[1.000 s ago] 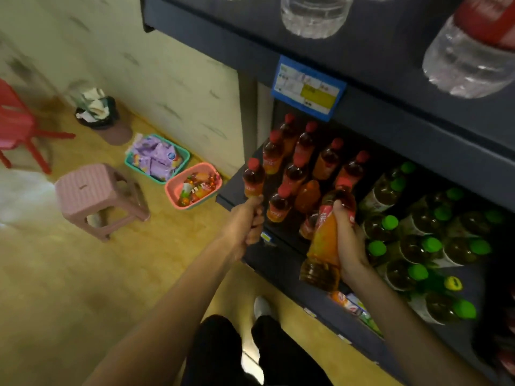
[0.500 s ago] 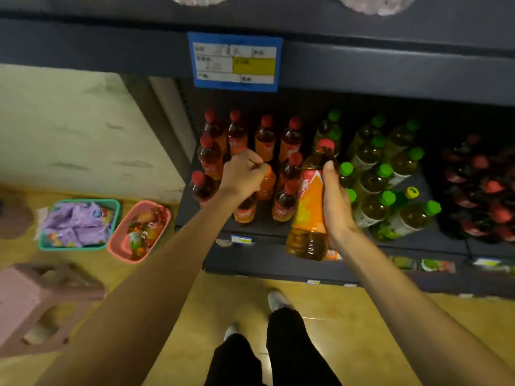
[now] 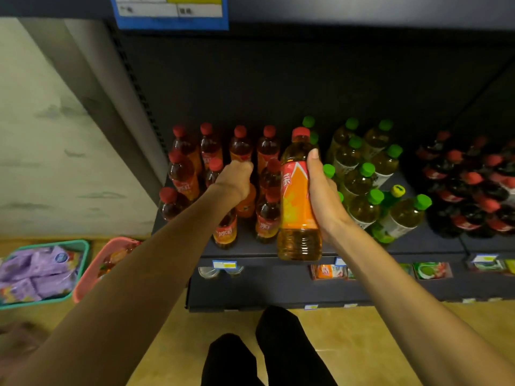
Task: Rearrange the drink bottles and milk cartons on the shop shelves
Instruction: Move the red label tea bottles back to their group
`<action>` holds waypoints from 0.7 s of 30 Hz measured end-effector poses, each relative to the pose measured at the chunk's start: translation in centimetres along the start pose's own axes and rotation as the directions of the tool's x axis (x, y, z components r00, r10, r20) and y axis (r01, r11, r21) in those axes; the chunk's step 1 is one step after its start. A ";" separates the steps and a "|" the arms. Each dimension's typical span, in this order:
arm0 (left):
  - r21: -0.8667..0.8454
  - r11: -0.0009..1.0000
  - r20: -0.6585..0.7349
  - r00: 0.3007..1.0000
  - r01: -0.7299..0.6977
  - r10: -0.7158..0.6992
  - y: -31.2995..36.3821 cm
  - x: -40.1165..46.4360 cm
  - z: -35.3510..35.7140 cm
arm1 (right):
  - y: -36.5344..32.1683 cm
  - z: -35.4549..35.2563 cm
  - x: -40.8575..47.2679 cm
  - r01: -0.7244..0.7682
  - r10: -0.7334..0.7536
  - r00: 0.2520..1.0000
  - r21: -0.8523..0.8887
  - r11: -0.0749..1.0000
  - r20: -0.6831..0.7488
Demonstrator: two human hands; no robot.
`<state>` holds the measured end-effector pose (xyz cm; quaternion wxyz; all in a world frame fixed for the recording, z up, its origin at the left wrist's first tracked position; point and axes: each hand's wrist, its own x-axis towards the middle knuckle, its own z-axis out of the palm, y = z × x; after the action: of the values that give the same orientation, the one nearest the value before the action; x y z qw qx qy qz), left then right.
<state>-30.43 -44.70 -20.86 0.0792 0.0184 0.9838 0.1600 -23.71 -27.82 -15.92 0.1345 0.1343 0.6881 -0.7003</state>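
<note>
My right hand (image 3: 323, 196) grips a red-capped iced tea bottle (image 3: 298, 201) with an orange label, held upright in front of the shelf edge. My left hand (image 3: 235, 178) is curled over the top of another red-capped tea bottle (image 3: 227, 229) standing in the front row; its cap is hidden under my fingers. Several more red-capped tea bottles (image 3: 184, 174) stand in rows on the dark shelf (image 3: 418, 243). To their right stand green-capped tea bottles (image 3: 362, 179), a few of them tilted, then dark cola bottles (image 3: 471, 190) at the far right.
A blue price tag (image 3: 170, 12) hangs on the shelf above. Small cartons (image 3: 328, 271) sit on the lower shelf. On the floor to the left are a green basket (image 3: 41, 271) of purple packets and a pink basket (image 3: 94, 268). My legs (image 3: 264, 352) stand close to the shelf.
The view has come closer and lower to the shelf. Both hands keep their holds; the right hand's bottle stays upright just right of the red-capped rows.
</note>
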 end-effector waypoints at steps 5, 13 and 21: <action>0.132 0.991 0.067 0.998 -0.003 -0.006 0.4 1.8 0.8 | 0.6 -0.4 0.7 0.013 -0.013 1.000 0.007 1.000 0.013; 0.173 0.984 0.145 0.989 -0.038 0.013 0.5 3.3 1.2 | 1.3 -1.2 1.7 -0.028 0.028 1.000 0.005 1.000 -0.008; 0.147 0.988 0.032 0.998 -0.057 0.052 0.9 1.7 -3.7 | -0.7 -1.3 1.0 -0.074 0.072 0.996 -0.029 0.997 -0.058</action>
<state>-32.67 -44.90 -17.32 0.0872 0.0534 0.9908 0.0885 -24.94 -26.53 -15.64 0.1427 0.1771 0.6970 -0.6800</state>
